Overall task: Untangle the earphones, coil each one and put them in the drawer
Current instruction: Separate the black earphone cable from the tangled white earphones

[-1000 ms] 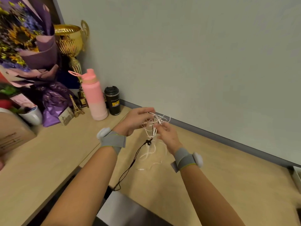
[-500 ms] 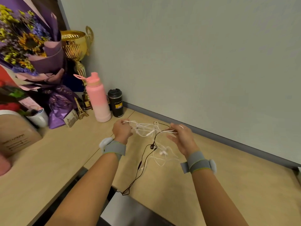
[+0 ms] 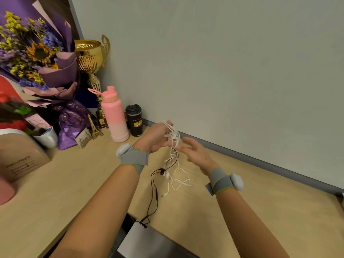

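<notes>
— Hanging from which hand is the tangle seen, and what is hard to make out?
— It is held up by the left hand [image 3: 155,137], whose fingers are closed on the white earphones [image 3: 172,135]. How the knot runs is lost among those fingers. The right hand [image 3: 195,153], just beside the cords, is blurred. Its fingers are spread and relaxed, and whether a cord is touched cannot be told. A grey slab [image 3: 149,244] between the forearms is cut off by the frame.
— And the materials?
— Thin, glossy white cord is bunched in loops at the left fingertips and trails loosely below both hands. A dark earphone cable [image 3: 154,187], thin and matte, is threaded through it. Its plug is seen lowest, beside the left forearm, at the edge of the pale wood-grain desk [image 3: 260,211]. Grey fabric bands [image 3: 135,158] are worn on both wrists.
</notes>
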Motion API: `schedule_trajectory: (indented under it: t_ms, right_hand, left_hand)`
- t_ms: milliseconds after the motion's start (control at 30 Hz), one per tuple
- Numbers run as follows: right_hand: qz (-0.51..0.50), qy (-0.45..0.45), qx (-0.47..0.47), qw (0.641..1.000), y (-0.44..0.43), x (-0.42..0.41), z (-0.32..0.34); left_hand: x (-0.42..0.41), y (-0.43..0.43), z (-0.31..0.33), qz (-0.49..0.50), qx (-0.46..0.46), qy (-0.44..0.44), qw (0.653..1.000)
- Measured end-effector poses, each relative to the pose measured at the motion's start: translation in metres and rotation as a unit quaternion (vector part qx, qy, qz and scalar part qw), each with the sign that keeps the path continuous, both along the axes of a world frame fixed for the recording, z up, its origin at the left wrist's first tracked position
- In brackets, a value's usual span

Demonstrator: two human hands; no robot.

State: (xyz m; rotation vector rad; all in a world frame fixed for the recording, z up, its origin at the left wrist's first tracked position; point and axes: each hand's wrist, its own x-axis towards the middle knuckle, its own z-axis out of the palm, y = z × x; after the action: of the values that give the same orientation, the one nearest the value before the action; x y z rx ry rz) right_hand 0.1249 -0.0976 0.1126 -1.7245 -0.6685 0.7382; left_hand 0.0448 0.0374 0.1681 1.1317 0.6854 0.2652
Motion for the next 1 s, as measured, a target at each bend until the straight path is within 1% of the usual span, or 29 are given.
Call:
schedule_trajectory:
  t_ms: [33,67,133,200,233,367,433,500,567,600,633,700,767,800,867,933,1000]
  right_hand:
    - [0.032,-0.007,0.009,0.999,0.007,-0.007,0.003]
    - [0.039,-0.015,0.018,0.999,0.012,-0.012,0.006]
    - [0.007,-0.024,0.041,0.999,0.015,-0.014,0.01]
    - [-0.025,-0.014,0.069,0.997,0.013,-0.011,0.012]
    - [-0.037,-0.011,0.078,0.996,0.011,-0.008,0.013]
    - [-0.07,0.006,0.093,0.993,0.001,0.009,0.024]
    - [-0.074,0.028,0.107,0.991,-0.002,0.014,0.031]
    - [-0.09,0.049,0.124,0.987,-0.003,0.017,0.038]
    - [-0.107,0.077,0.142,0.981,-0.002,0.016,0.044]
    - [-0.106,0.09,0.151,0.979,-0.001,0.014,0.048]
    - [-0.098,0.099,0.159,0.977,0.001,0.011,0.051]
    - [-0.074,0.109,0.171,0.976,0.005,0.005,0.059]
    - [-0.054,0.115,0.186,0.974,0.008,0.0,0.069]
    - [-0.052,0.117,0.197,0.972,0.009,-0.001,0.073]
    - [-0.071,0.117,0.224,0.965,0.008,-0.001,0.081]
    - [-0.11,0.12,0.244,0.956,0.004,0.003,0.087]
    - [-0.168,0.115,0.254,0.946,-0.005,0.011,0.091]
  left_hand:
    - [0.002,-0.003,0.003,-0.004,0.023,-0.02,1.0]
    - [0.004,-0.004,0.004,0.001,0.066,-0.032,0.997]
    - [0.003,-0.001,0.005,0.027,0.135,-0.046,0.989]
    - [-0.005,0.006,0.005,0.057,0.155,-0.043,0.985]
    - [-0.009,0.011,0.004,0.068,0.167,-0.032,0.983]
    - [-0.026,0.028,-0.012,0.114,0.259,0.063,0.957]
    - [-0.03,0.031,-0.025,0.143,0.266,0.087,0.949]
    - [-0.033,0.032,-0.036,0.152,0.275,0.13,0.94]
    - [-0.033,0.033,-0.047,0.107,0.238,0.193,0.946]
    - [-0.033,0.029,-0.05,0.061,0.209,0.219,0.951]
    - [-0.034,0.022,-0.054,0.007,0.2,0.231,0.952]
    - [-0.03,0.001,-0.067,-0.104,0.251,0.2,0.941]
    - [-0.024,-0.027,-0.083,-0.186,0.307,0.13,0.924]
    - [-0.022,-0.037,-0.093,-0.201,0.328,0.108,0.917]
    - [-0.022,-0.045,-0.111,-0.194,0.379,0.113,0.898]
    - [-0.029,-0.038,-0.127,-0.159,0.407,0.163,0.885]
    - [-0.04,-0.025,-0.136,-0.12,0.407,0.205,0.882]
